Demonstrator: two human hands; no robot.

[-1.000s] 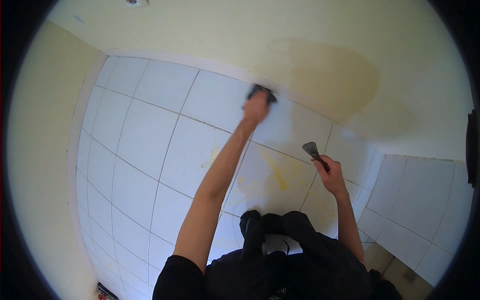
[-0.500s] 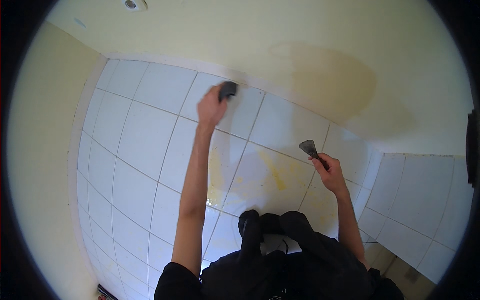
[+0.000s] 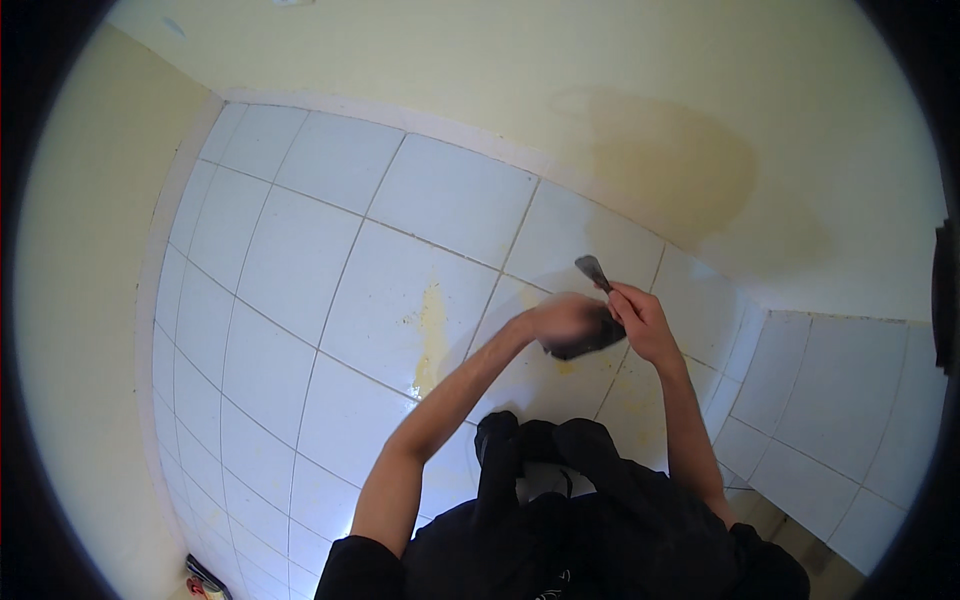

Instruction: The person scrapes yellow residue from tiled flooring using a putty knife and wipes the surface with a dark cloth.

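Note:
My right hand [image 3: 643, 325] grips a scraper [image 3: 592, 270] with a dark handle and a flat, widening blade pointing up and away from me. Just left of it is my left hand [image 3: 565, 318], smeared by motion, its fingers closed on a dark cloth-like piece [image 3: 583, 347]. The two hands meet or nearly meet over the white tiles, and I cannot tell whether the cloth touches the scraper. Below and beside the hands, yellow residue [image 3: 566, 367] marks the tiles. A longer yellow streak [image 3: 431, 325] lies further left, wet and shiny at its near end.
White tiles [image 3: 270, 350] with grey joints run up to cream walls [image 3: 450, 60]. A raised tiled ledge [image 3: 820, 400] stands at the right. At the far lower left lie some small dark and red items [image 3: 205, 578]. My black-clothed legs [image 3: 530, 450] are close below the hands.
My left hand has come from the tiles' far edge, right and nearer, to beside my right hand, bringing the dark cloth-like piece. The scraper has shifted slightly left and away from me.

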